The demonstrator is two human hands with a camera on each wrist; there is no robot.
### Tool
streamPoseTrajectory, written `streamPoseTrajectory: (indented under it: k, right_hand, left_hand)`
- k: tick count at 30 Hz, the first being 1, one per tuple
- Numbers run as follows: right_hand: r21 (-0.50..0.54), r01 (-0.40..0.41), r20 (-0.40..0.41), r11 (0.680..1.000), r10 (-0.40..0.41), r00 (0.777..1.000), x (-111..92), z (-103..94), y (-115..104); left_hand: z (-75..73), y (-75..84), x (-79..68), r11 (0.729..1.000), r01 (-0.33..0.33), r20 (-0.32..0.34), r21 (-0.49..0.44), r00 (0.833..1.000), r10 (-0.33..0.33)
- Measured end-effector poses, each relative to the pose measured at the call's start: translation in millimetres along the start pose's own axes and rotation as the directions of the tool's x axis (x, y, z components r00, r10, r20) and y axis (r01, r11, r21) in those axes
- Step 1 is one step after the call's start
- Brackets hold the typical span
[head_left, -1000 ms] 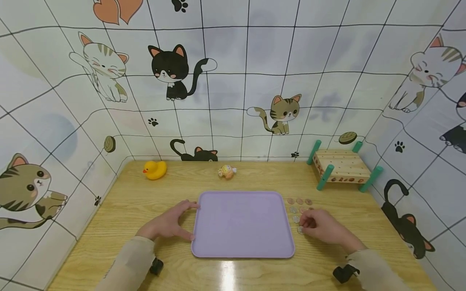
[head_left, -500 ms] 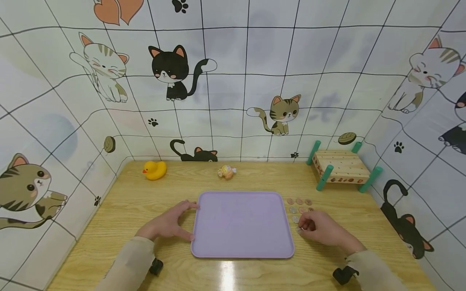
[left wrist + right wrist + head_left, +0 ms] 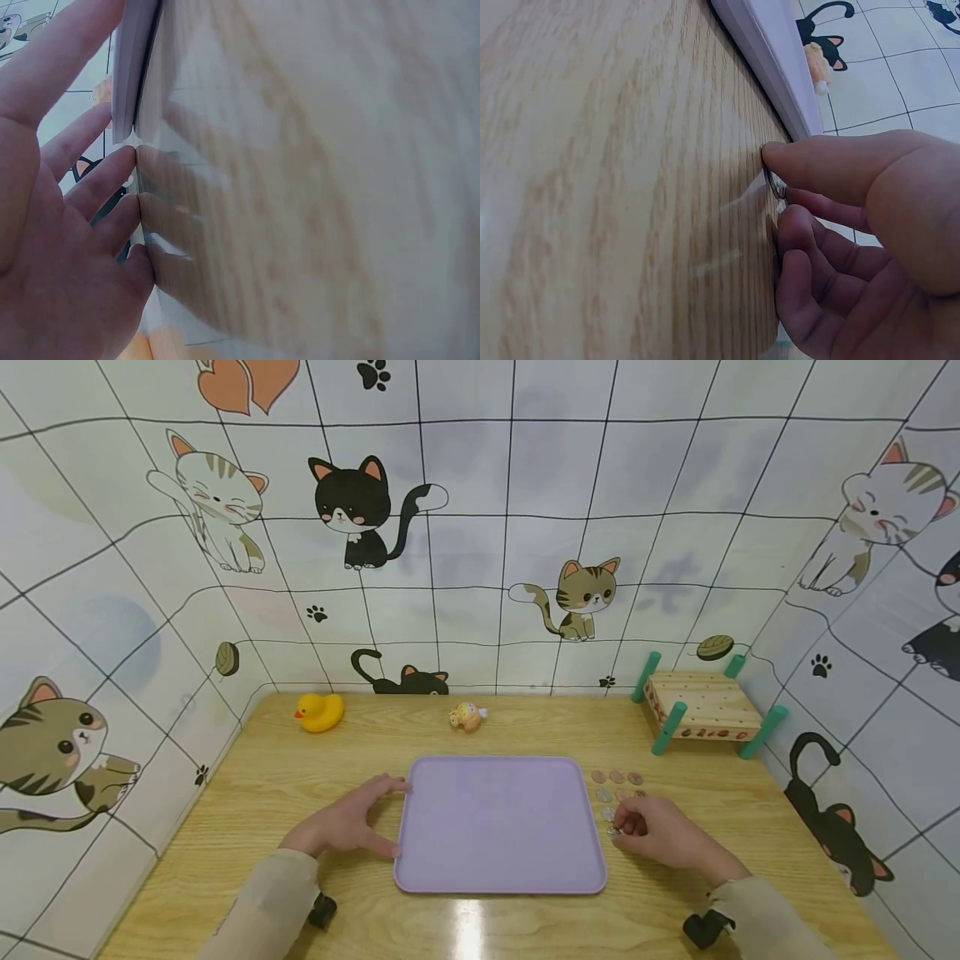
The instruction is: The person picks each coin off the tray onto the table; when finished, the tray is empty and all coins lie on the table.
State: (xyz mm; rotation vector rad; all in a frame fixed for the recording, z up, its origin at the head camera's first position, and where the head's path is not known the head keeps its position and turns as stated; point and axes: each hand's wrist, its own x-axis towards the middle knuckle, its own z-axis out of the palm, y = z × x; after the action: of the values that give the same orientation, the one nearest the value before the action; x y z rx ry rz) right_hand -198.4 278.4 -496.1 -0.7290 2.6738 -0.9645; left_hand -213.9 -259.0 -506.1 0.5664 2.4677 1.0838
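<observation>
A lilac rectangular tray lies flat on the wooden table. At its left edge rests my left hand, thumb and fingers spread and fairly straight; in the left wrist view the thumb touches the tray's side. Just right of the tray, my right hand pinches a silver coin between thumb and index finger, low over the table, with the coin tilted on edge. Its other fingers are curled. Beyond that hand lie copper coins in a row and silver coins in a column, some partly hidden by the hand.
At the table's back stand a yellow rubber duck, a small figurine and a little wooden stand with green legs. A cat-patterned cloth encloses the table's back and sides.
My right hand has shifted slightly left toward the tray, and the coin at its fingertips has moved with it. The left hand and tray have stayed in place.
</observation>
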Motion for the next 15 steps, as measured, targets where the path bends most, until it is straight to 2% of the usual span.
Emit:
streamPoseTrajectory:
  k: [6, 15]
  right_hand:
    - [0.014, -0.057, -0.004, 0.998, 0.057, 0.998, 0, -6.0, 0]
    - [-0.054, -0.063, -0.178, 0.997, 0.052, 0.983, 13, -28.8, -19]
  left_hand:
    - [-0.6, -0.4, 2.4, 1.0, -0.004, 0.004, 0.004, 1.0, 0.004]
    - [-7.4, 0.5, 2.9, 0.998, -0.057, 0.017, 0.019, 0.998, 0.057]
